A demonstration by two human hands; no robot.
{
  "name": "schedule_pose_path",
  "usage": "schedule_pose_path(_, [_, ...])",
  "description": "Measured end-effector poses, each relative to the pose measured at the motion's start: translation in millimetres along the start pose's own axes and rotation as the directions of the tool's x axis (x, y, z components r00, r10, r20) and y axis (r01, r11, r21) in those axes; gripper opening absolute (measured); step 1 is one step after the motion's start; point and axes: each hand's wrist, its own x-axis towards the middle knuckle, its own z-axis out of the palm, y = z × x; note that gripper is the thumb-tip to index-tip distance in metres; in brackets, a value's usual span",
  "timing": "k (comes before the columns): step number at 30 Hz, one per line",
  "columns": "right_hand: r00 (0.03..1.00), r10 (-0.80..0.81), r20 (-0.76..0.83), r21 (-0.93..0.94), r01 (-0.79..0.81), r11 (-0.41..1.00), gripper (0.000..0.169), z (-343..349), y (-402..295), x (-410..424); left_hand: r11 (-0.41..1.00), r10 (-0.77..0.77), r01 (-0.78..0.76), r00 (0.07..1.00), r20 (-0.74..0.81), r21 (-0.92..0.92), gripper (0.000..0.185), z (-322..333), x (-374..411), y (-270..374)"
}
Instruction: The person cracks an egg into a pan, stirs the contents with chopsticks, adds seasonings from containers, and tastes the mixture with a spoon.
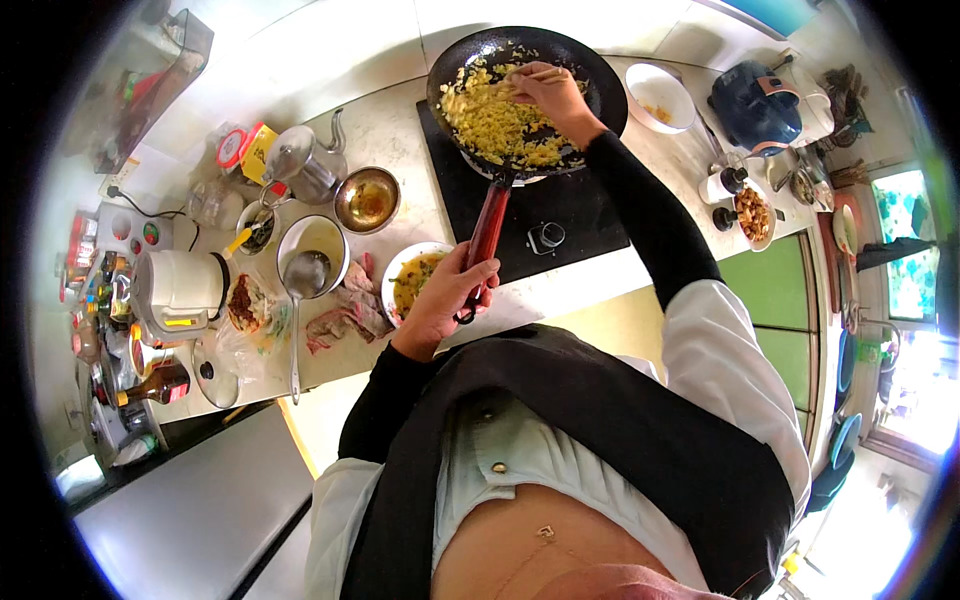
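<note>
My left hand [446, 296] is wrapped around the red wooden handle [491, 221] of a black wok [600, 97], which sits on the black induction cooktop [577, 225]. Crumbly yellow food, perhaps egg fried rice [487, 112], is spread across the wok. Over its right part reaches my right hand [551, 94], gripping a thin wooden utensil [553, 75], apparently chopsticks; its lower end is hard to make out. Just left of my left hand stands a white bowl of yellow liquid with green bits [412, 281].
Left on the counter are a metal bowl [367, 200], a steel kettle [304, 161], an enamel pot [341, 247] holding a ladle [306, 277], and a crumpled cloth [349, 315]. To the right are a white bowl [660, 97], a dark rice cooker [754, 105] and a dish of brown pieces [752, 214].
</note>
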Motion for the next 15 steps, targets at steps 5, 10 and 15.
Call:
schedule_pose_path(5, [0.998, 0.007, 0.067, -0.179, 0.005, 0.984, 0.017, 10.3, -32.3, -41.2, 1.0, 0.02, -0.019, 1.0, 0.02, -0.02, 0.022, -5.3, -3.2, -4.6])
schedule_pose_path(10, [0.96, -0.209, -0.186, -0.585, 0.063, 0.809, 0.014, -39.9, -13.0, -20.6, 1.0, 0.017, -0.017, 1.0, 0.018, 0.001, 0.022, -3.9, 1.2, -3.3])
schedule_pose_path(15, [0.974, -0.113, -0.195, -0.577, -0.021, 0.817, 0.016, -46.2, 3.1, -29.8, 1.0, 0.015, -0.015, 1.0, -0.006, -0.014, 0.023, 0.3, 1.6, -2.4])
